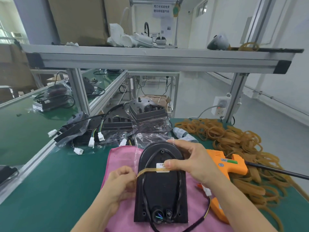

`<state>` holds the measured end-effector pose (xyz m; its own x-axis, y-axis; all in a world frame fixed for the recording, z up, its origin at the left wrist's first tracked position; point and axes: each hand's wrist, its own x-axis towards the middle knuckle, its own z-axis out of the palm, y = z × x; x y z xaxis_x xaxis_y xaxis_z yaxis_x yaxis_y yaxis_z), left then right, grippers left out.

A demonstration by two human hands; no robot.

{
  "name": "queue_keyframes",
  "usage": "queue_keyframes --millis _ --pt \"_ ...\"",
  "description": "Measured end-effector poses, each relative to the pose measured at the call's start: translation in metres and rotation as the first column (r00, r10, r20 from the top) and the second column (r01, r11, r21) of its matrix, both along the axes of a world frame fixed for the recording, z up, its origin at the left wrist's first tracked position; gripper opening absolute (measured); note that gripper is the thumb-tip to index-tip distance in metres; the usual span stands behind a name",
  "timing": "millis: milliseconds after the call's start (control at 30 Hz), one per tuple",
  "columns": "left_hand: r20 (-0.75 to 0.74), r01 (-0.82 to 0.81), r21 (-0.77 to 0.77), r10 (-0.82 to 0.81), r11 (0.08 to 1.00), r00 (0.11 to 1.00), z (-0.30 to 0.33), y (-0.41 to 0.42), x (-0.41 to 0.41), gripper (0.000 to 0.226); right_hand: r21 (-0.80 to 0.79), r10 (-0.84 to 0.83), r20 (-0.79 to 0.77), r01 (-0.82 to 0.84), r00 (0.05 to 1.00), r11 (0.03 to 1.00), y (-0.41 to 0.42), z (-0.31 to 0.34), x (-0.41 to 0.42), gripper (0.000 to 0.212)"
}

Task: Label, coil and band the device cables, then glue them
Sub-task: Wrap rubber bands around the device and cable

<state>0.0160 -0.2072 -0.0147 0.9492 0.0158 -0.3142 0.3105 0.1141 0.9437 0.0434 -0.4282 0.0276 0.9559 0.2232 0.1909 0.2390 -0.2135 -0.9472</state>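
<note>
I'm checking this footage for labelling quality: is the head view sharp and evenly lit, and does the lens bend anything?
Head view: the hands, left and right, and the black device are sharp under soft, even light; the shelf rail bows from wide-angle distortion; the sign behind is washed out and blurred.

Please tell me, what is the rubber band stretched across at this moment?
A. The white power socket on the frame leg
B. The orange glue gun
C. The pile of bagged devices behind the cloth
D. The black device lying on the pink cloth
D: the rubber band runs across the black device and its looped cable on the pink cloth, pinched by the left hand at one end and the right hand at the other.
</note>
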Motion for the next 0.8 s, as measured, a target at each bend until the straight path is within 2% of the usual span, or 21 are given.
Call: queue_keyframes --millis 100,167,200,267,367,433,500,567,600,667,800 --pt "0.148 -0.081 0.01 0.079 0.997 0.986 0.01 -0.006 0.008 0.038 -0.002 0.009 -0.015 -0.009 1.0 1.0 -0.001 0.0 0.001 0.062" --pt "0.2 -0.119 -0.045 0.126 0.992 0.972 0.016 -0.011 0.013 0.035 -0.01 0.007 -0.024 -0.008 1.0 1.0 -0.002 0.0 0.002 0.061" --pt "0.211 -0.117 -0.1 0.136 0.988 0.968 0.017 -0.013 0.013 0.031 -0.021 -0.007 -0.028 0.007 1.0 1.0 -0.002 -0.001 0.003 0.064" --pt "0.248 0.014 -0.199 0.037 0.98 0.968 0.008 -0.012 0.007 0.006 -0.047 -0.048 -0.036 0.046 0.998 0.998 -0.003 -0.001 0.003 0.071" --pt "0.232 0.281 -0.138 -0.244 0.95 0.941 -0.008 -0.011 -0.008 0.069 -0.032 -0.051 -0.069 0.049 0.996 0.998 0.003 -0.004 -0.001 0.077" --pt "0.211 0.326 -0.133 -0.295 0.936 0.932 -0.015 -0.014 -0.013 0.079 0.017 -0.036 -0.107 0.038 0.994 0.999 0.007 -0.005 -0.004 0.076" --pt "0.187 0.267 -0.177 -0.234 0.947 0.954 -0.016 -0.015 -0.014 0.071 0.035 -0.078 -0.107 0.083 0.991 0.996 0.004 -0.006 -0.008 0.059" --pt "0.153 0.2 -0.268 -0.163 0.943 0.975 -0.016 -0.016 -0.012 0.061 -0.011 -0.18 -0.002 0.18 0.984 0.984 -0.003 -0.008 -0.012 0.028" --pt "0.133 0.175 -0.288 -0.142 0.941 0.981 -0.017 -0.015 -0.011 0.058 -0.059 -0.206 0.077 0.211 0.976 0.976 -0.007 -0.011 -0.014 0.025" --pt "0.111 0.155 -0.3 -0.127 0.941 0.986 -0.013 -0.015 -0.012 0.056 -0.163 -0.191 0.214 0.228 0.958 0.96 -0.008 -0.019 -0.019 0.035" --pt "0.083 0.146 -0.28 -0.128 0.949 0.988 -0.01 -0.016 -0.012 0.061 -0.226 -0.19 0.36 0.283 0.913 0.932 -0.003 -0.024 -0.019 0.033"
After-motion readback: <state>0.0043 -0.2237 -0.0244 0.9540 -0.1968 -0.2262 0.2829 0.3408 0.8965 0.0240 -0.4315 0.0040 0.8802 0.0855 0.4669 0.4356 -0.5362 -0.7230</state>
